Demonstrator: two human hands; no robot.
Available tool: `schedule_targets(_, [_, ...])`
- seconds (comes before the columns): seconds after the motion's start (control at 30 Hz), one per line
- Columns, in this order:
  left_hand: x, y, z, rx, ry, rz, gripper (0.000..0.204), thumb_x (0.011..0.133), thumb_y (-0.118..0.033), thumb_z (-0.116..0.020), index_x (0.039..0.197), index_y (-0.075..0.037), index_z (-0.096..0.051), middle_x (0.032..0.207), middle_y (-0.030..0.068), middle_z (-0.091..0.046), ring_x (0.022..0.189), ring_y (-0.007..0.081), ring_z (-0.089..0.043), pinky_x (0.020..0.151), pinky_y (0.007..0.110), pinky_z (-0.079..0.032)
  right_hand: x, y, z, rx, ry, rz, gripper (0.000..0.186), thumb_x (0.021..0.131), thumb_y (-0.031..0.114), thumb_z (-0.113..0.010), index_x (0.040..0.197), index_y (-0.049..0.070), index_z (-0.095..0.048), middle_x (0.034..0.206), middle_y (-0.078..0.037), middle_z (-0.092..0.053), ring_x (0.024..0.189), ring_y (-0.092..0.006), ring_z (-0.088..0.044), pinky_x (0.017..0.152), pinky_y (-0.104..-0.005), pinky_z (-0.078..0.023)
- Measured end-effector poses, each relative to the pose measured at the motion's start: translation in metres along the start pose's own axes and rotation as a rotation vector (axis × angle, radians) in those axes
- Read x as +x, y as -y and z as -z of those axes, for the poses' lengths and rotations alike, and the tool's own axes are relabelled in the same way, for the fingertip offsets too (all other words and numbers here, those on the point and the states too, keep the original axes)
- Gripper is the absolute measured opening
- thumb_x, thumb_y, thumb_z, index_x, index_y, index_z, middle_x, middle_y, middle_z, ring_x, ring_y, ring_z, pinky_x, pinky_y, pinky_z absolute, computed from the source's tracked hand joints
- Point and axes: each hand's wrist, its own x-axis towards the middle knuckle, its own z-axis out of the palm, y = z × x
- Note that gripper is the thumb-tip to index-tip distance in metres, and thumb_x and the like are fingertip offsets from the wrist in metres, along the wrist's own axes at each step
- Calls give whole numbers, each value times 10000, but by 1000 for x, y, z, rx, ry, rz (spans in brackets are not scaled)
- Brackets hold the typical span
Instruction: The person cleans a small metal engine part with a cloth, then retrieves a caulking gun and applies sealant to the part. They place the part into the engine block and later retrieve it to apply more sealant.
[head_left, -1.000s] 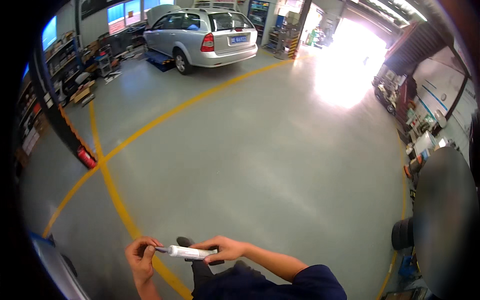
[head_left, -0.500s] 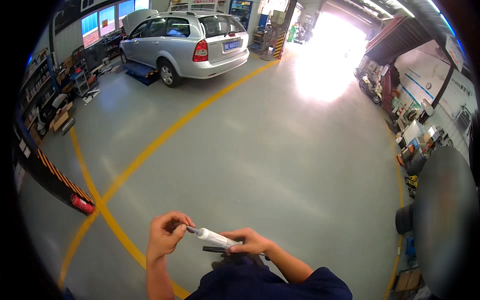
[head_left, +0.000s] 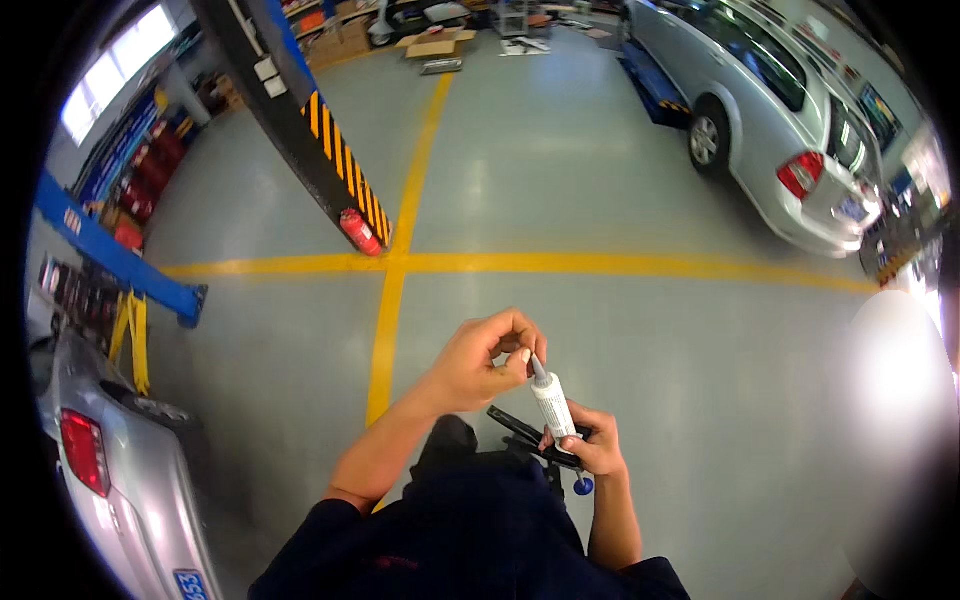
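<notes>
"Left hand (head_left: 484,364) has the nozzle (head_left: 541,371) in a closed pinch; right hand (head_left: 597,446) is curled round the base of the tube (head_left: 552,405)."

"What's changed?"

"A second ago the tube pointed left; now it points mostly ahead, between both hands."

"How does it look?"

"White, smooth, cylindrical, with fine print; the nozzle is a grey cone. Near the base slants a slim black bar (head_left: 515,426), a round blue knob (head_left: 583,487) below."

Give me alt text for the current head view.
A person's left hand touches the grey nozzle of a white tube held in the right hand, beside a black tool. Yellow lines cross the grey floor ahead, by a red extinguisher at a post. A silver car stands left, another right.
</notes>
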Motion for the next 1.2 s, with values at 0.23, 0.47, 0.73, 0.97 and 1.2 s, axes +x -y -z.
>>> schedule_targets(0.23, [164, 70, 100, -10, -137, -143, 56, 949, -17, -540, 995, -35, -512, 998, 67, -631, 878, 95, -549, 799, 269, -504, 199, -16, 94, 31, 82, -39, 700, 879, 330, -852, 1364, -121, -625, 961, -145, -744, 859, -230, -733, 807, -385, -591])
schedule_targets(0.47, [444, 125, 211, -203, 93, -86, 50, 958, -26, -522, 996, -44, -495, 992, 82, -626, 849, 104, -536, 778, 286, -507, 424, 5, 224, 59, 11, 34, 744, 906, 352, -828, 1404, -139, -575, 914, -163, -718, 819, -256, -723, 774, -416, -602])
schedule_targets(0.73, [700, 169, 294, -318, 238, 2, 39, 968, -29, -516, 996, -55, -510, 985, 74, -638, 857, 122, -582, 788, 305, -539, 629, 44, 341, 160, -121, 39, 703, 904, 389, -827, 1314, -136, -603, 896, -154, -698, 799, -254, -712, 756, -403, -601])
schedule_targets(0.97, [947, 202, 372, -218, 157, 9, 129, 1030, -28, -531, 1135, 8, -598, 1063, 121, -700, 916, 168, -667, 826, 339, -571, 858, 64, 507, 214, -13, 96, 691, 912, 354, -820, 1360, -124, -602, 954, -152, -715, 856, -235, -718, 792, -400, -599])
schedule_targets(1.2, [1166, 205, 457, -204, 36, 69, 167, 1029, -51, -642, 1161, 42, -686, 1107, 131, -734, 976, 189, -713, 845, 339, -592, 1070, 130, 634, 219, 24, -61, 745, 894, 380, -830, 1398, -110, -583, 917, -141, -714, 825, -247, -720, 778, -413, -601])
